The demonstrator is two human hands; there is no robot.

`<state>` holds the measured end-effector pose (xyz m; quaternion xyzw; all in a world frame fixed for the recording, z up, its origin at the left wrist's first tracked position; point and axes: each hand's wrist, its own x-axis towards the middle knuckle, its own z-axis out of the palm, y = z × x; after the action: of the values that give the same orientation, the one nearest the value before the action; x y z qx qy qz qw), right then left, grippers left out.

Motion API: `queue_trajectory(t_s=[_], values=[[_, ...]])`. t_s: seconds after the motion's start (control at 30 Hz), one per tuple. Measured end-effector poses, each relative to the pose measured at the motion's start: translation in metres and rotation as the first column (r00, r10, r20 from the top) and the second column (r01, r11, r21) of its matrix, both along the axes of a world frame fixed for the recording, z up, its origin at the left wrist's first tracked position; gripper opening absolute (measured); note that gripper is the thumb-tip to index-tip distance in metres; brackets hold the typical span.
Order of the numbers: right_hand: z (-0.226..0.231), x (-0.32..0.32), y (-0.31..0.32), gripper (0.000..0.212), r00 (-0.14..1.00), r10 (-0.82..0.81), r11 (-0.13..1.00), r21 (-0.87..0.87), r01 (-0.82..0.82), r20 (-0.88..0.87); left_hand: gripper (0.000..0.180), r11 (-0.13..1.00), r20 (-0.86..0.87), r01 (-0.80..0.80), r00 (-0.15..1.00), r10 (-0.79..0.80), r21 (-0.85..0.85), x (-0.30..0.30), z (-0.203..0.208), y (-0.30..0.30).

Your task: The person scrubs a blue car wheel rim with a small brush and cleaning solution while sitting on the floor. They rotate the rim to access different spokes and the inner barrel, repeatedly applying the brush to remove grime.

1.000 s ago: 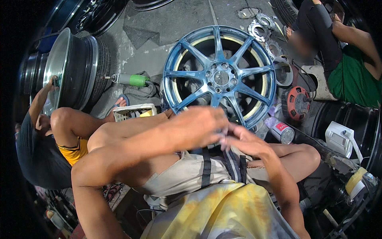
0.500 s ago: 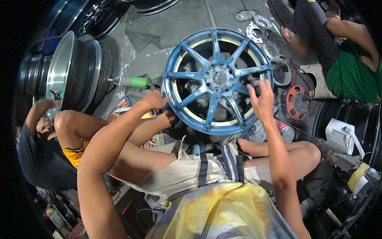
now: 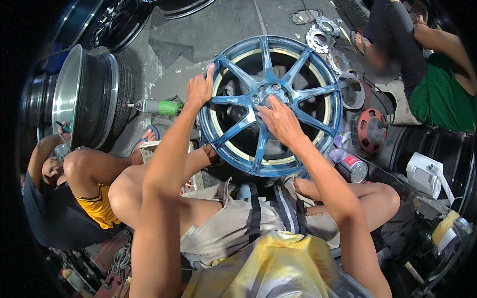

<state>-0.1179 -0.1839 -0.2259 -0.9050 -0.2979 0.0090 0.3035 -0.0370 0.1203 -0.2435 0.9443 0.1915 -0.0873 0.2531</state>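
A blue multi-spoke alloy wheel [image 3: 233, 103] with pale, scuffed patches lies face up in front of me. At its upper left edge, my left hand [image 3: 199, 89] holds the outer rim, one finger stretched along the lip and the others bent. My right hand [image 3: 281, 120] rests over the centre hub, fingers apart and touching around the bolt holes. Nothing shows in the right hand; its palm side is hidden. A green and grey power tool [image 3: 161, 107] lies on the floor to the left of the wheel.
A polished wheel with tyre [image 3: 74, 99] stands at left, beside a seated person [image 3: 54, 193]. Another person [image 3: 442, 94] sits at right. Metal rings [image 3: 319, 39], a red reel-like disc [image 3: 371, 130], a can [image 3: 354, 168] and a white box-shaped device [image 3: 424, 174] lie about on the right.
My left hand has moved up onto the upper left rim. My right hand has swung from the right-hand spokes to the hub. The wheel has shifted slightly toward me.
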Motion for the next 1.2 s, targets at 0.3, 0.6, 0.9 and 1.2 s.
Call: queue_trajectory(t_s=[0.3, 0.6, 0.9, 1.2], values=[[0.003, -0.019, 0.026, 0.026, 0.963, -0.21, 0.968, 0.106, 0.229, -0.167, 0.097, 0.998, 0.022, -0.041, 0.999, 0.042, -0.042, -0.001, -0.005, 0.0], [0.003, -0.009, 0.028, 0.02, 0.957, -0.175, 0.971, 0.124, 0.207, -0.23, 0.094, 0.999, 0.049, -0.041, 0.998, 0.042, -0.011, -0.002, -0.006, 0.0], [0.011, -0.008, 0.025, 0.015, 0.944, -0.155, 0.967, 0.153, 0.206, -0.292, 0.093, 1.0, 0.04, -0.019, 0.999, 0.019, -0.008, -0.001, -0.005, -0.001], [0.024, -0.002, -0.001, 0.016, 0.949, 0.02, 0.999, -0.04, -0.034, -0.314, 0.091, 0.999, 0.041, -0.034, 0.999, 0.034, -0.004, -0.001, -0.004, -0.002]])
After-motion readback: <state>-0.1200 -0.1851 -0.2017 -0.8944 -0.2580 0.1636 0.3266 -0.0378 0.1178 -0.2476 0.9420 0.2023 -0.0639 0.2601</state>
